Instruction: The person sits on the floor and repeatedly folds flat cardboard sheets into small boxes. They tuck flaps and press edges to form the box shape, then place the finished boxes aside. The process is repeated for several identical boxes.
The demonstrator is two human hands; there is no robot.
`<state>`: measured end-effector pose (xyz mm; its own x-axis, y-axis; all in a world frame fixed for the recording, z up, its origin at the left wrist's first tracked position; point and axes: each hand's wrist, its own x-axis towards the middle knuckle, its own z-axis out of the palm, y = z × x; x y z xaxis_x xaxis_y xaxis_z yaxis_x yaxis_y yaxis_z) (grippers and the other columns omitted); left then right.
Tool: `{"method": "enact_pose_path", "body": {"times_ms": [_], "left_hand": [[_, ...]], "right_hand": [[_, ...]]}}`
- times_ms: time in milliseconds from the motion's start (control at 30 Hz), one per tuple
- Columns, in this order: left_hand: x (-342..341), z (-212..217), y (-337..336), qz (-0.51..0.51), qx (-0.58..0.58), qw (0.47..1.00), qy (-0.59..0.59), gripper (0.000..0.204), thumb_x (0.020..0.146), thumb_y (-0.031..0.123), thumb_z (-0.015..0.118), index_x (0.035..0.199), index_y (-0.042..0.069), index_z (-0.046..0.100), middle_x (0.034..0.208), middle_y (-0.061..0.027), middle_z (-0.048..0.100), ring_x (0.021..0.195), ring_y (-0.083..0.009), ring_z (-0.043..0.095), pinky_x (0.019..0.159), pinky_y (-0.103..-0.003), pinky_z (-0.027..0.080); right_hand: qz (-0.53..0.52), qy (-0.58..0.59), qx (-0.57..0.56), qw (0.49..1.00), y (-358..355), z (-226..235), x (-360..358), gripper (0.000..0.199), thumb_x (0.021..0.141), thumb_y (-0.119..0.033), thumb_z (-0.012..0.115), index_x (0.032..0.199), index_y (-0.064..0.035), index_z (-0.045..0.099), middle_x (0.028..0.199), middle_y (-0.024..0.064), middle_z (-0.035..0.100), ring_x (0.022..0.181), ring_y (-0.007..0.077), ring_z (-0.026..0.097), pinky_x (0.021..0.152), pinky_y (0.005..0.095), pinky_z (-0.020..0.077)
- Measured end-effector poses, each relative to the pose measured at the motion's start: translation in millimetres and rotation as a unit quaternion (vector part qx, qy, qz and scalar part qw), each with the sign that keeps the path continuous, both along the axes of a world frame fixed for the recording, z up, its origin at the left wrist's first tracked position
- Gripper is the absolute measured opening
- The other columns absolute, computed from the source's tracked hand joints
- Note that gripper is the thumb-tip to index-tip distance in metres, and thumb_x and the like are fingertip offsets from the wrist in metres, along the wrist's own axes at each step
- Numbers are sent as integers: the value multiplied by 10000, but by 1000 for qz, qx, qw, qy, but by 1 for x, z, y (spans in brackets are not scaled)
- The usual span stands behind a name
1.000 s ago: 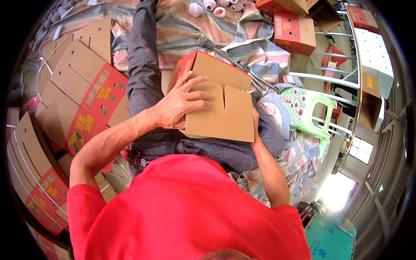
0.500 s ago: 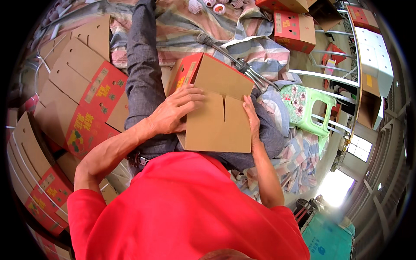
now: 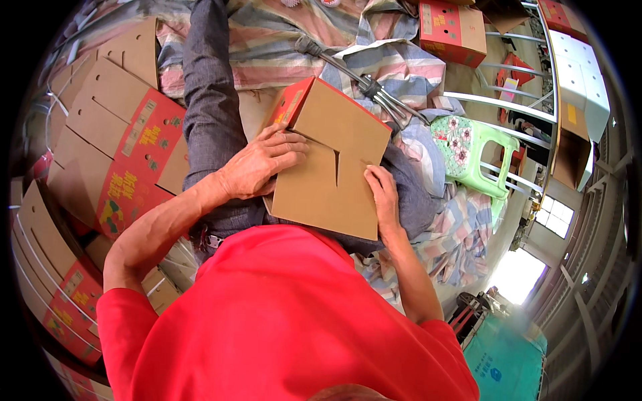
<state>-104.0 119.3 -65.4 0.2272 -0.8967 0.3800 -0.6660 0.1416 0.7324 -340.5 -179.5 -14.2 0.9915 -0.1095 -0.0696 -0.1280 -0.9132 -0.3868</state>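
Note:
Across my lap lies a cardboard box [image 3: 328,177], red on its far side and plain brown on the flaps facing me. A narrow slit runs between two of its flaps. My left hand [image 3: 267,160] grips the box's left edge, fingers bent over the brown flap and thumb lower down. On the opposite edge, my right hand [image 3: 382,194] is closed, its fingertips resting on the flap and its palm along the side. The underside of the box and whatever is inside it are hidden.
Flattened red-and-brown cartons [image 3: 120,140] are stacked at my left, with a strapped bundle [image 3: 60,274] nearer. A folded tripod [image 3: 368,87] lies beyond the box on a striped sheet [image 3: 267,60]. At right stand a green stool [image 3: 471,154] and a red carton [image 3: 451,33].
The box has turned slightly clockwise, its near edge now slanting. My right hand has shifted left, with its fingers curled further over the flap. My left hand stays at the left edge.

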Motion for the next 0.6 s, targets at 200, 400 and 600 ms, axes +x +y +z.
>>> {"method": "enact_pose_path", "body": {"times_ms": [200,400,600], "left_hand": [[-5,-2,0,13,4,1000,11,480,812,151,771,1245,33,602,1439,-123,614,1427,-353,515,1263,-521,349],[-5,0,2,28,10,999,34,498,829,147,750,1287,26,599,1433,-136,623,1426,-377,512,1233,-524,389],[-6,-6,-4,52,16,999,7,505,826,136,735,1298,22,597,1419,-151,629,1411,-383,522,1225,-511,396]], "right_hand": [[54,-46,-22,997,4,11,-1,285,869,23,669,1151,35,712,1339,184,712,1267,375,673,1066,452,559],[74,-40,-5,996,9,10,-7,271,849,24,686,1120,30,700,1323,188,721,1236,381,692,1042,462,579],[37,-61,-5,997,7,2,-2,265,892,-88,711,1134,16,684,1323,187,723,1246,398,681,1036,472,563]]}}
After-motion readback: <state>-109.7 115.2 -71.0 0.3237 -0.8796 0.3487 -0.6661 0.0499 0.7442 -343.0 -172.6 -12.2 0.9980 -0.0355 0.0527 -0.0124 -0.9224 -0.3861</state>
